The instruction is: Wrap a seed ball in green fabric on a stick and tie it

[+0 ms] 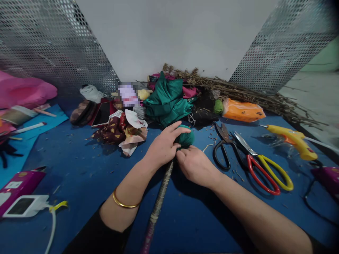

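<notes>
A round, dark green head, cloth or yarn, tops a stick wound with pale cord, its lower end purple. My left hand curls around the left side of this head, fingers laid across its top and the thumb near its base. Close against the underside, my right hand is closed, its fingertips pressed at the join of head and stick. What those fingertips pinch is hidden. The stick slants down between my forearms toward the bottom edge of the view.
Right of my hands lie black scissors, red-and-yellow-handled scissors and a yellow glue gun. Behind are green satin cloth, an orange packet, dry twigs and patterned scraps. A white corded device lies left.
</notes>
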A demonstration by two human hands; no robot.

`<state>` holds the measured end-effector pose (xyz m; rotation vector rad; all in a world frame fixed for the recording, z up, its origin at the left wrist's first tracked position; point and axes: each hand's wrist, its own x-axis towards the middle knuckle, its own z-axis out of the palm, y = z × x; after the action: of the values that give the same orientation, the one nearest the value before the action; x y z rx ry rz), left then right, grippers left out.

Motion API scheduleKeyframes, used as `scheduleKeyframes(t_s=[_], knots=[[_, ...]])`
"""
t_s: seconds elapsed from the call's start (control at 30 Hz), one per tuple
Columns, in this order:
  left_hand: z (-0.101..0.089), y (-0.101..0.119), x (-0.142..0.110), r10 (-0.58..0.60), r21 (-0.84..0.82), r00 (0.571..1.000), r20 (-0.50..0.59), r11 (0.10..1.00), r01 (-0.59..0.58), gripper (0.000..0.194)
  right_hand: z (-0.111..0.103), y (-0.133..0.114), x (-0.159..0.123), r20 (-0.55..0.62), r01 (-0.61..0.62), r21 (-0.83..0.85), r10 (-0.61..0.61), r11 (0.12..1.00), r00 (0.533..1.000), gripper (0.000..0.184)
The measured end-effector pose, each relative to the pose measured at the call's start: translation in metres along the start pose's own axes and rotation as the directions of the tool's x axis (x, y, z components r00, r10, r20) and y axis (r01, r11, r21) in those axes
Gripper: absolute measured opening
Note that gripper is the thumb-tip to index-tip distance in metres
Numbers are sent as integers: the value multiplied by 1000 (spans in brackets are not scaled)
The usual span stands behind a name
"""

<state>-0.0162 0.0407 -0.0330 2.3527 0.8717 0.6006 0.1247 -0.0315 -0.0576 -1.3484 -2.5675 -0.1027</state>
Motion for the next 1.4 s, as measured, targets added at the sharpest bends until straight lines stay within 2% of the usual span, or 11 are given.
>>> scheduleKeyframes(t_s=[0.2, 0.33, 0.4, 0.53, 0.63, 0.73, 0.8, 0.93, 1.17, 1.3, 1.4], knots=[[-2, -4, 2, -2, -55, 1000, 0, 998, 2, 56, 3, 1, -3, -20, -50, 27, 51, 998, 998, 18], [-14, -12, 2, 36, -125, 994, 99, 992, -23, 67, -3, 7, -10, 5, -150, 52, 150, 987, 989, 16], [-21, -17, 0, 42, -175, 989, 143, 984, -17, 77, -9, 10, -13, -9, -195, 70, 197, 978, 980, 26], [-29, -20, -3, 0, -264, 983, 183, 963, 49, 80, -14, 9, -15, -268, -271, 72, 280, 960, 922, 41], [-27, -17, -3, -29, -347, 986, 165, 934, 86, 67, -11, 3, -10, -359, -219, 39, 218, 975, 908, 45], [-22, -13, 0, -68, -356, 991, 116, 928, 105, 58, -6, -3, -3, -274, -167, -15, 156, 986, 949, 45], [-18, -12, 2, -78, -328, 994, 77, 940, 100, 55, -3, -5, -1, -217, -193, -79, 172, 978, 961, 36], [-11, -14, 3, -5, -244, 1000, 12, 970, 7, 59, 1, -6, -1, -181, -226, -162, 196, 961, 964, 22], [-6, -14, 3, 25, -143, 999, -31, 989, -29, 60, 2, -13, -2, -157, -243, -91, 227, 966, 961, 20], [-3, -8, 2, 3, -98, 998, -57, 995, -9, 59, 1, -13, -2, -54, -266, -28, 264, 964, 963, 21], [0, -4, 1, -35, -72, 996, -80, 997, 29, 57, 0, -11, -2, 17, -227, 16, 227, 974, 974, 20]])
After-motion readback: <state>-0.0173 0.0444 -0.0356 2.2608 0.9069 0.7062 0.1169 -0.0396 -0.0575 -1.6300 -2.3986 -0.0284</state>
